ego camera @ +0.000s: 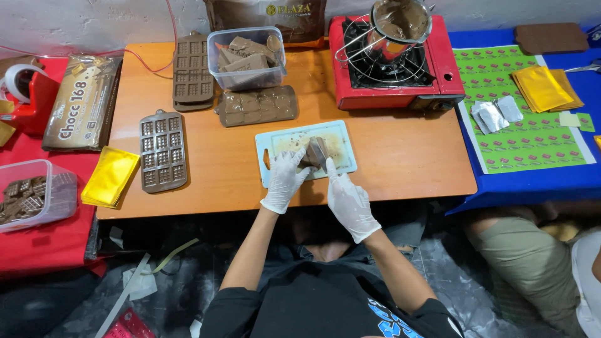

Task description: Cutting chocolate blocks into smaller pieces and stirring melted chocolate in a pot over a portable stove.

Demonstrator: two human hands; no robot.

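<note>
Chocolate block, one brown chunk, is lying near the middle of a pale blue cutting board on the orange desk. The left hand, in a white glove, is pressing on the block with its grip closed around the near edge. The right hand, also gloved white, is holding a knife whose blade is resting on the block; its grip is wrapped shut on the handle.

Three chocolate moulds are lying on the desk: one grey mould to the left, one dark mould behind it, and one filled mould just behind the board. One clear plastic tub is holding several chocolate slabs. One red portable stove is carrying one metal pot of melted chocolate. One stack of gold wrappers is sitting at the desk's left edge, and another gold stack is lying on the blue cloth to the right.
</note>
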